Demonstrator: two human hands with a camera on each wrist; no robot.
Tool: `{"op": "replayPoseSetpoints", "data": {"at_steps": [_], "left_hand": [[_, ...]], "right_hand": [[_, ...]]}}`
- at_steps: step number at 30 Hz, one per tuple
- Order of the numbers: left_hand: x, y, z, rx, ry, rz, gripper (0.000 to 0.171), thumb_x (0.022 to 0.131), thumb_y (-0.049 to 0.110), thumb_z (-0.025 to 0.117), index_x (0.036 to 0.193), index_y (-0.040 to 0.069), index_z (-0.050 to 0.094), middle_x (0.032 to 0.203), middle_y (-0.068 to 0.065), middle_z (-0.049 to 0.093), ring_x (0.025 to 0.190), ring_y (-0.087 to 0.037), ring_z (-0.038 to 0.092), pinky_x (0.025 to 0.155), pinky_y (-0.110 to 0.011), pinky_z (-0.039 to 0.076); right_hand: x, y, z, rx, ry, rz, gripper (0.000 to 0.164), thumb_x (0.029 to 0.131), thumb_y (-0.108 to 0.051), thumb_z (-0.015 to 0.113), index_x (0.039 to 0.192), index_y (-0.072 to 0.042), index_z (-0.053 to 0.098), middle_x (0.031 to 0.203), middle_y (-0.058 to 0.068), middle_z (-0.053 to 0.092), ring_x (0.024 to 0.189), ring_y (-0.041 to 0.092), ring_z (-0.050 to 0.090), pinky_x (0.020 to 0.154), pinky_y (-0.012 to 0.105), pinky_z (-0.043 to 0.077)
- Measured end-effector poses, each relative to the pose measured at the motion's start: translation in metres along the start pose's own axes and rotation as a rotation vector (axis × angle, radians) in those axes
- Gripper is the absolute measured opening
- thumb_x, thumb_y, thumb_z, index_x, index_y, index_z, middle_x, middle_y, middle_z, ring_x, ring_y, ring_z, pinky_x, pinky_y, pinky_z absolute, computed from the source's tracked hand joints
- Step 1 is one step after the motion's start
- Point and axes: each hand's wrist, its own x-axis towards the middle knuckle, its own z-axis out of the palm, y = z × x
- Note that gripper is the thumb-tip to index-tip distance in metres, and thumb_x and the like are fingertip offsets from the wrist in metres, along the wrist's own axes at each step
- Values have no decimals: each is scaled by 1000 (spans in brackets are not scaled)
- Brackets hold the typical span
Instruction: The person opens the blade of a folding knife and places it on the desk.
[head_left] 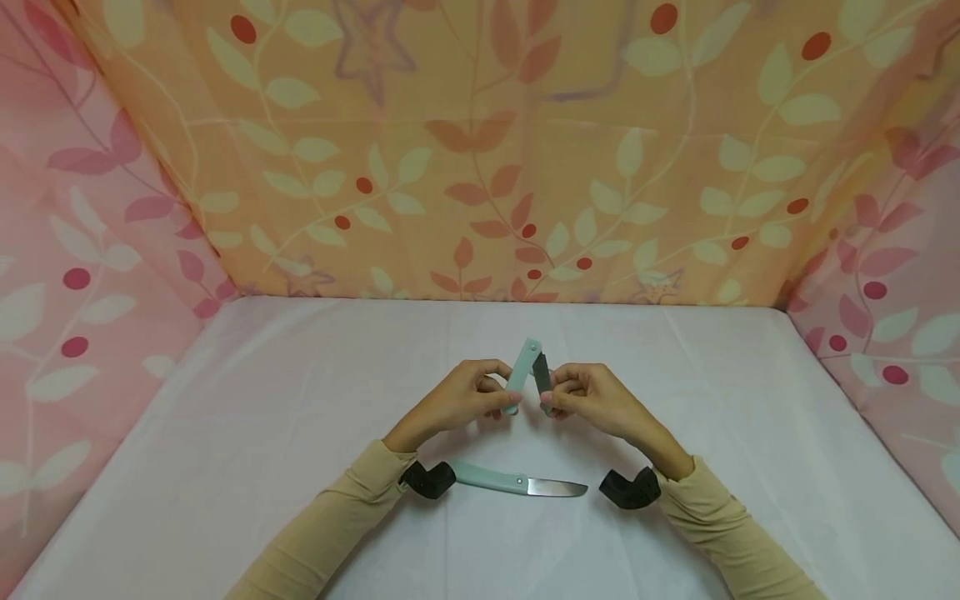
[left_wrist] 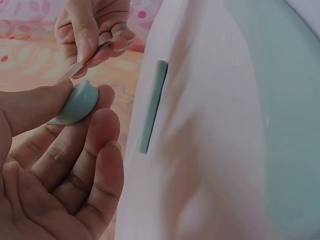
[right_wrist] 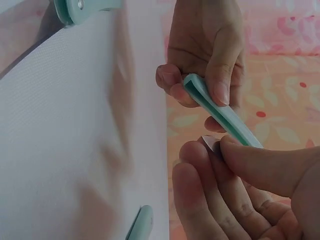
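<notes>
Both hands up front, raised over the white cloth (head_left: 322,400), working on one folding knife (head_left: 519,379). From my end I've got left hand (head_left: 461,398) gripping the mint-green handle, thumb on one side, fingers on the other. Right hand (head_left: 597,400) pinches the blade (head_left: 542,373) near its tip between thumb and fingers; my right wrist view shows a bit of the tip poking out past the thumb. So the knife sits between the two hands, part folded, upside-down V, pivot at the top, just above the fingertips. Handle on the left-hand side, blade on the right-hand side, blade looks dark from the head.

Second knife (head_left: 491,479), same mint green, lies unfolded on the cloth on the near side of the hands, between the wrists. Handle end is by the left wrist, bare blade points toward the right wrist. Neither hand touches it.

Left wrist view also gives me a thin green strip (left_wrist: 153,107) on the cloth, below the hands and apart from both; can't tell what it is, and I can't pick it out from the head.

Black curved piece (head_left: 429,481) at the left wrist, another black piece (head_left: 630,488) at the right. Beige sleeves (head_left: 337,508) behind both hands. Orange leafy backdrop (head_left: 480,167) beyond the hands, pink panels (head_left: 82,317) out to either side.
</notes>
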Motion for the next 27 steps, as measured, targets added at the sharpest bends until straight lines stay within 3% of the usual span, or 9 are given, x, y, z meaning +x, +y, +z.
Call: {"op": "replayPoseSetpoints", "data": {"at_steps": [9, 20, 27], "left_hand": [[1, -5, -6, 44, 18, -50, 28, 93, 21, 67, 116, 4, 67, 79, -15, 73, 64, -16, 63, 62, -26, 47], [-1, -7, -4, 84, 18, -57, 24, 94, 16, 65, 115, 3, 68, 77, -13, 72, 63, -17, 59, 59, -24, 43], [-10, -9, -1, 117, -7, -59, 24, 96, 17, 63, 116, 4, 67, 77, -7, 71, 61, -14, 58, 57, -25, 42]], "right_hand": [[0, -1, -3, -45, -2, 15, 24, 94, -10, 66, 110, 9, 63, 92, 23, 72, 82, 31, 71, 75, 37, 59], [-4, 6, 1, -122, -8, -2, 22, 94, -11, 66, 106, 7, 63, 83, 12, 72, 73, 21, 68, 68, 26, 55], [-15, 10, 0, -140, -23, -11, 24, 94, -10, 66, 109, 8, 63, 84, 10, 71, 73, 16, 67, 66, 22, 53]]}}
